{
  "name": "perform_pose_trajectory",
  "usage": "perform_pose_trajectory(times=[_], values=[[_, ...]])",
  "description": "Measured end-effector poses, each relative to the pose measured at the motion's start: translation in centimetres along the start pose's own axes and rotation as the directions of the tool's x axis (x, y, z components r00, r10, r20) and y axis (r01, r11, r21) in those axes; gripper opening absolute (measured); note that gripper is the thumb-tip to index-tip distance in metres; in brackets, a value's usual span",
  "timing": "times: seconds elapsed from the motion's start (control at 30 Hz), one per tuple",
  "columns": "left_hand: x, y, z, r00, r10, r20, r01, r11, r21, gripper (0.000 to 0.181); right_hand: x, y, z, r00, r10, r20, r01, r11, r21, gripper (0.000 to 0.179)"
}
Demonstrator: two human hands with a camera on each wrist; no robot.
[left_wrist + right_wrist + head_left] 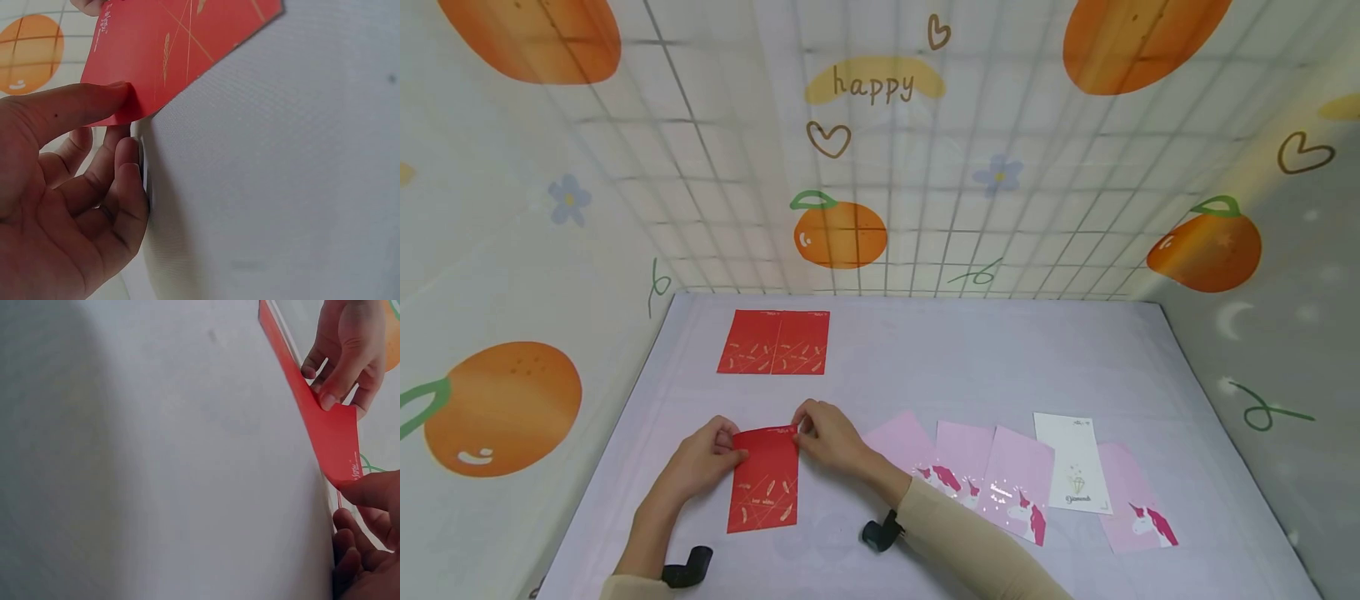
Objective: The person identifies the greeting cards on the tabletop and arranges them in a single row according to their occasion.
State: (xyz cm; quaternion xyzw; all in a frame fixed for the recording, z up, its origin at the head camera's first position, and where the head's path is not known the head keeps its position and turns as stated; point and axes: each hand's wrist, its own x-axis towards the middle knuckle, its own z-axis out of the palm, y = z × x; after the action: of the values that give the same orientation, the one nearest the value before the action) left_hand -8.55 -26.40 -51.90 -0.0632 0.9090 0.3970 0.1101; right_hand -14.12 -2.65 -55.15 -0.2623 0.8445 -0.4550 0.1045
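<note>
A red card [763, 487] with gold feather-like marks lies upright in front of the person, its far edge lifted a little off the table. Between thumb and fingers the left hand [703, 457] pinches its upper left corner. The right hand [829, 435] pinches the upper right corner in the same way. In the left wrist view the left hand's thumb [100, 103] presses on the card's face, with fingers behind it. From the right wrist, both hands show on the card [337, 428], which bends slightly near the right thumb.
Two red cards [801, 342] lie side by side at the back left. On the right are several pink unicorn cards [1022, 467] and a white card [1070, 454] overlapping one of them. A patterned curtain [910, 192] surrounds the white table [985, 358].
</note>
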Motion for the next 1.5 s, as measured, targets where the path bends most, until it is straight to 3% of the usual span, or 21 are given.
perform_pose_trajectory(times=[0.4, 0.67, 0.8, 1.07, 1.27, 1.5], values=[[0.1, -0.3, -0.2, 0.999, -0.004, 0.044, 0.010, 0.993, -0.116, 0.038, -0.3, -0.2, -0.3, 0.998, 0.058, 0.030, -0.061, 0.988, 0.139, 0.023], [0.0, 0.1, -0.2, 0.999, -0.011, 0.052, 0.024, 0.971, -0.240, 0.046, -0.6, 0.0, -0.9, 0.998, 0.050, 0.028, -0.054, 0.974, 0.222, 0.021], [-0.1, 0.6, -0.2, 0.999, 0.001, 0.044, 0.011, 0.960, -0.280, 0.052, -0.7, 0.0, -1.2, 0.998, 0.064, 0.026, -0.068, 0.955, 0.289, 0.019], [0.0, 1.9, -0.2, 0.999, 0.008, 0.053, 0.010, 0.943, -0.332, 0.054, -1.2, -0.1, -2.2, 0.994, 0.108, 0.034, -0.112, 0.882, 0.459, 0.018], [0.1, 3.0, 0.1, 0.998, 0.037, 0.060, -0.010, 0.921, -0.390, 0.051, -1.8, -0.4, -3.4, 0.992, 0.124, -0.009, -0.103, 0.864, 0.493, 0.020], [-0.2, 4.4, 1.1, 0.996, 0.070, 0.053, -0.040, 0.900, -0.434, 0.050, -2.9, -0.2, -5.0, 0.988, 0.150, -0.044, -0.110, 0.867, 0.487, 0.023]])
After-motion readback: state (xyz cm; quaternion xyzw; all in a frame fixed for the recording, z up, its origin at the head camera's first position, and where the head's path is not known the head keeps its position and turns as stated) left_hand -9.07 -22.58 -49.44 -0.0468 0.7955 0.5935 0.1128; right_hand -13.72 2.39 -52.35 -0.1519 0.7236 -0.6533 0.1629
